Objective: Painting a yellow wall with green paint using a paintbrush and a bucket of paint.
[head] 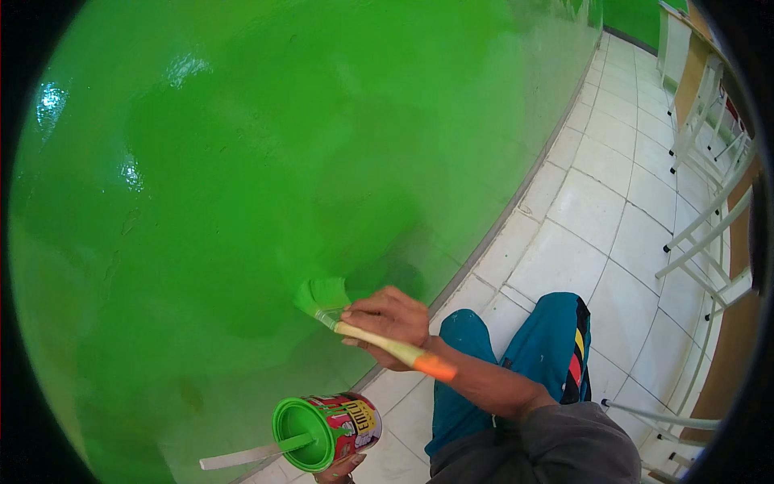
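My right hand (390, 327) grips a paintbrush (378, 340) with a pale wooden handle and an orange end. The brush's green-coated bristles touch the glossy green wall (242, 199), with a thicker streak of paint beside them. Low at the picture's bottom, my left hand (341, 470) holds an Emco paint can (357, 423) from beneath. The can is tilted, its open mouth towards the camera, with green paint inside and on the rim. A flat stirring stick (242, 458) leans out of it, green at its inner end. Part of the left hand is hidden by the can.
A grey strip (514, 199) runs along the wall's foot, beside white floor tiles (595, 212) bearing small green spots. My bent knees in teal trousers (514, 351) are close to the wall. White metal-legged chairs (707, 242) and a table (695, 36) stand along the right.
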{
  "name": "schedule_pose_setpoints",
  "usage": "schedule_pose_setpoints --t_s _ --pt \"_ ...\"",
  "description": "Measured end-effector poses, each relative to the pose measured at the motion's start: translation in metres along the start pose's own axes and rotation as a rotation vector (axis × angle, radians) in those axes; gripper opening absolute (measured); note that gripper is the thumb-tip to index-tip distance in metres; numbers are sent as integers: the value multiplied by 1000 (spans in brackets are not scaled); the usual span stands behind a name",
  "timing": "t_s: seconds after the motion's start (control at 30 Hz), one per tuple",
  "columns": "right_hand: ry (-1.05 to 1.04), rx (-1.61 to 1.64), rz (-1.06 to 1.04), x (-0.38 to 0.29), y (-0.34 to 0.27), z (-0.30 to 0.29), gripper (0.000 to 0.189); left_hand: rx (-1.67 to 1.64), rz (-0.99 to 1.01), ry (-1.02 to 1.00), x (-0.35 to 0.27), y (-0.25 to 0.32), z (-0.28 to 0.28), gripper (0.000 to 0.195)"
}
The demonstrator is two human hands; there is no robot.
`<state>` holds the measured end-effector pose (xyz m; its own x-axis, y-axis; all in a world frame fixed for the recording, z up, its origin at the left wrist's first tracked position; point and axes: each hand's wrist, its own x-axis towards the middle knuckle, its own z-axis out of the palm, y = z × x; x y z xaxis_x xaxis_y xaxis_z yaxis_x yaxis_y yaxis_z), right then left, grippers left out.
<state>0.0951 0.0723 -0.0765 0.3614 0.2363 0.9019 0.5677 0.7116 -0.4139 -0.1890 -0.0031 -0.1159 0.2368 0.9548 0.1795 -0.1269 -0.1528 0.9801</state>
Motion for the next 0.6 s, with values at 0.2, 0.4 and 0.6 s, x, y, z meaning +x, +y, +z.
schedule_pose_setpoints --t_s 0.2,0.4,0.6 --pt "351 -14 512 35 61 -48 17 -9 2 -15 0 -1 -1 108" --pt "347 15 331 21 32 -28 24 3 7 -8 -3 -1 -7 107" --pt "-90 143 -29 5 11 -9 16 16 -3 -31 -2 -3 -11 106"
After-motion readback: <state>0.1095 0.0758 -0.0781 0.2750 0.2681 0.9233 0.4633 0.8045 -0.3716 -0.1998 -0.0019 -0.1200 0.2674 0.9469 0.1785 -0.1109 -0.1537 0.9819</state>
